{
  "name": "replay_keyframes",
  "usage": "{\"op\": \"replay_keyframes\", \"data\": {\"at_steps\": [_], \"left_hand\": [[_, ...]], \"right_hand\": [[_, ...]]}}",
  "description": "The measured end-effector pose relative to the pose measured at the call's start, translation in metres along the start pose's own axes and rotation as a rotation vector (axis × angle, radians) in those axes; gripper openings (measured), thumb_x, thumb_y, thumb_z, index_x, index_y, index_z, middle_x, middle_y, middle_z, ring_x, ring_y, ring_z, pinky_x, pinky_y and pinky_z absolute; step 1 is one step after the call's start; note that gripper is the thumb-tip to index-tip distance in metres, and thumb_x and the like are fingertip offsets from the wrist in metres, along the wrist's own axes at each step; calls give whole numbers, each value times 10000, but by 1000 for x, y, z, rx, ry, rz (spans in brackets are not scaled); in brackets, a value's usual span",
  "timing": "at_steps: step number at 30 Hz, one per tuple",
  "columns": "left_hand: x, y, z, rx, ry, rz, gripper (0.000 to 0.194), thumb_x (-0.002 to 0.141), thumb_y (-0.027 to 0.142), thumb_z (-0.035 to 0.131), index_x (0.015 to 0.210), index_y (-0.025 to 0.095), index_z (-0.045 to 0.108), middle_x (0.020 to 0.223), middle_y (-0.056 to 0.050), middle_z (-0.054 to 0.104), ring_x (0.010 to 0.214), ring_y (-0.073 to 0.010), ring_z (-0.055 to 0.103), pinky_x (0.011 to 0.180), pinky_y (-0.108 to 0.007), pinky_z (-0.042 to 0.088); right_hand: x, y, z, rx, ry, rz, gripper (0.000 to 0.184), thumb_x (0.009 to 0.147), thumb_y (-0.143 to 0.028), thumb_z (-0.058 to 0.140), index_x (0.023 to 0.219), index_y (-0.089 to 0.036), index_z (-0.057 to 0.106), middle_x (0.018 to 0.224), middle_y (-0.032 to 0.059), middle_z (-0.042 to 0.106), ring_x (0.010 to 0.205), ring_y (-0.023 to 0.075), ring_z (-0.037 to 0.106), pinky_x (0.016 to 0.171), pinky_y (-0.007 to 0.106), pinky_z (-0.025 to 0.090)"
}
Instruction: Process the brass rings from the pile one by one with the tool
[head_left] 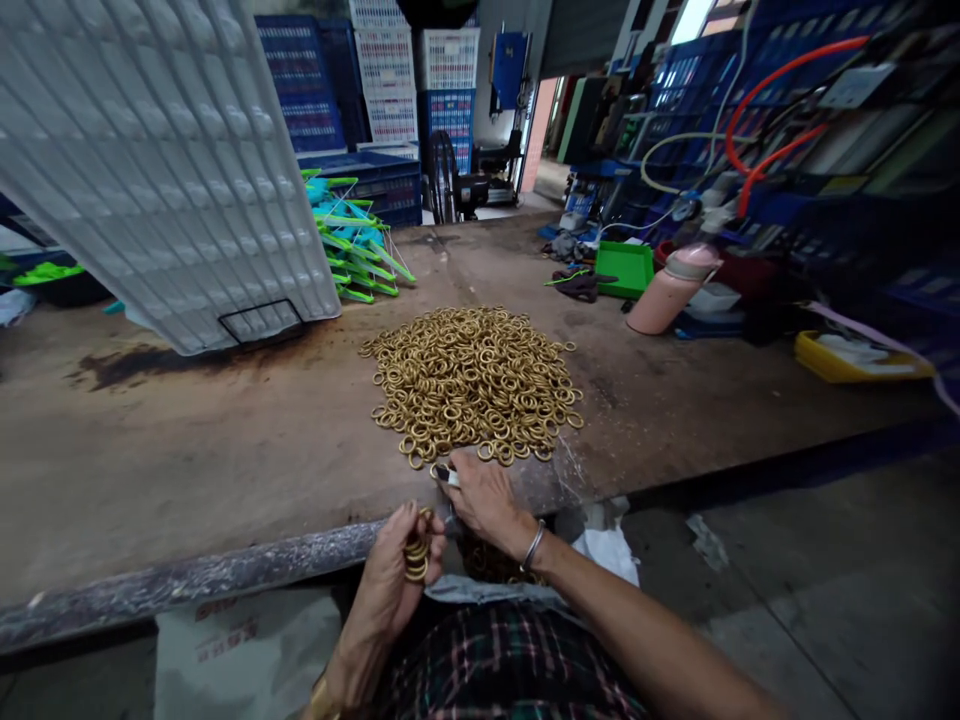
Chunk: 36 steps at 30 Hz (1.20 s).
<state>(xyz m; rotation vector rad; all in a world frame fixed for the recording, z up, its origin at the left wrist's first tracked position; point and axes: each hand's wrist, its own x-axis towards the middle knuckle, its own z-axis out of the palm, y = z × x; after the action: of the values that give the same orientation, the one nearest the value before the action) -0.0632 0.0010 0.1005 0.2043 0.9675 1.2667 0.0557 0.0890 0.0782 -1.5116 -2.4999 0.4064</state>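
A big heap of brass rings (pixel 476 385) lies on the worn brown workbench (pixel 187 450), just beyond the near edge. My left hand (pixel 394 575) is at the bench edge, its fingers closed round a small stack of brass rings (pixel 416 560). My right hand (pixel 480 495) rests at the front of the heap, its fingers pinched on a small dark tool with a white tip (pixel 446 475) that touches the nearest rings. A metal bangle (pixel 532 545) circles my right wrist.
A white plastic crate (pixel 165 170) leans over the bench at the left. Green and blue plastic parts (pixel 356 250) are piled behind it. A pink bottle (pixel 671 290), a green tray (pixel 626 270) and a yellow tray (pixel 855 360) stand at the right. Blue and white crates are stacked at the back.
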Motion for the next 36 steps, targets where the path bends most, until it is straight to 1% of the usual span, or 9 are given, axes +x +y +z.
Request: {"op": "replay_keyframes", "data": {"at_steps": [3, 9, 13, 16, 20, 25, 29, 33, 36], "left_hand": [[7, 5, -5, -74, 52, -22, 297, 632, 343, 740, 724, 148, 536, 691, -24, 619, 534, -98, 552, 375, -150, 348], [16, 10, -9, -194, -45, -64, 241, 620, 224, 731, 807, 150, 598, 660, -17, 611, 546, -104, 557, 378, -142, 351], [23, 11, -8, -258, 44, -114, 80, 673, 137, 655, 701, 116, 583, 702, -65, 630, 589, -133, 602, 350, -129, 317], [28, 12, -6, -278, 107, -132, 42, 713, 81, 593, 689, 108, 571, 719, -88, 636, 607, -151, 622, 343, -128, 317], [29, 14, -6, -316, 81, -66, 120, 769, 88, 545, 650, 99, 554, 632, -41, 574, 505, -86, 537, 332, -119, 308], [25, 22, -12, -331, 115, 18, 185, 800, 143, 531, 616, 119, 517, 555, 13, 487, 400, -34, 401, 307, -112, 266], [22, 32, -20, -277, 120, 103, 21, 751, 108, 569, 765, 122, 562, 598, 20, 498, 447, -45, 439, 323, -108, 286], [22, 38, -26, -195, 131, 152, 157, 678, 70, 619, 807, 139, 562, 667, 6, 539, 543, -74, 515, 354, -111, 329], [23, 35, -26, -195, 133, 136, 158, 666, 116, 660, 792, 133, 567, 605, 35, 492, 486, -54, 472, 340, -109, 307]], "right_hand": [[2, -5, 5, -32, 5, 27, 159, 859, -261, 463, 1012, -214, 459, 957, 49, 582, 772, 192, 564, 604, 277, 320], [2, -2, 7, 8, 56, 10, 190, 830, -240, 483, 1016, -219, 459, 983, 43, 549, 760, 178, 534, 610, 271, 318], [3, 2, 6, 68, 70, -2, 174, 785, -129, 463, 940, -204, 492, 913, 33, 573, 773, 164, 522, 619, 260, 305], [5, 5, 3, 106, 70, 18, 172, 761, -95, 454, 888, -196, 515, 865, 32, 592, 768, 158, 525, 624, 253, 300], [7, 9, -4, 144, 60, 55, 174, 758, -89, 459, 883, -186, 530, 844, 38, 615, 761, 157, 540, 642, 246, 309], [3, 5, -6, 227, 9, -41, 144, 833, -182, 486, 969, -195, 532, 939, 41, 618, 857, 163, 549, 699, 245, 336], [-5, -9, -3, 167, -50, -81, 210, 859, -311, 507, 1049, -221, 509, 1024, 45, 578, 872, 180, 541, 702, 269, 354], [-11, -19, -6, 41, -130, -100, 185, 864, -265, 478, 1041, -221, 511, 1038, 58, 546, 813, 185, 537, 665, 290, 363], [-14, -21, -8, 21, -148, -122, 187, 847, -210, 463, 1029, -201, 504, 1021, 66, 541, 797, 187, 532, 655, 298, 373]]}}
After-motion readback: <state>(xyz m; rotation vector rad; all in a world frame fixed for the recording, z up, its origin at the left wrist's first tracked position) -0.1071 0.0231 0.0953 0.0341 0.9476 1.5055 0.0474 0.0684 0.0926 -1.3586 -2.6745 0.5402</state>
